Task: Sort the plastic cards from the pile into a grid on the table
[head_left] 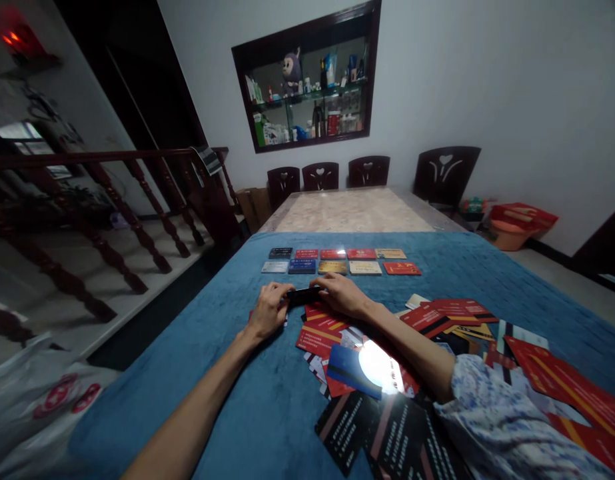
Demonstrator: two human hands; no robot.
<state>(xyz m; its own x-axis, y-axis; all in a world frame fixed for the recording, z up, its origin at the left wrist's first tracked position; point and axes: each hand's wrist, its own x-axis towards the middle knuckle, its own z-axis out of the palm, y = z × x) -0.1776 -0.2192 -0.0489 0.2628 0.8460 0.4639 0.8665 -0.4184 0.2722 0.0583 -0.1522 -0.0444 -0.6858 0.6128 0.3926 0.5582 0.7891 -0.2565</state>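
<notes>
Between my two hands is a dark, thin piece (303,295), seen nearly edge-on; it looks like a black card or a small stack of them. The fingers of my left hand (270,309) are closed on its left end. My right hand (343,294) pinches the right end from above. Just beyond them, two rows of card stacks lie on the blue cloth, among them a blue stack (302,267), a gold stack (332,267) and a red stack (402,269). Under my right forearm spreads a loose pile with red cards (320,333), a blue card (350,369) and black cards (340,427).
The blue cloth (222,373) covers the near part of the table, with a bare stone-look top (347,210) beyond. More red cards (562,373) lie at the right. A white plastic bag (42,400) is at the lower left. Several dark chairs (370,171) stand around the far end.
</notes>
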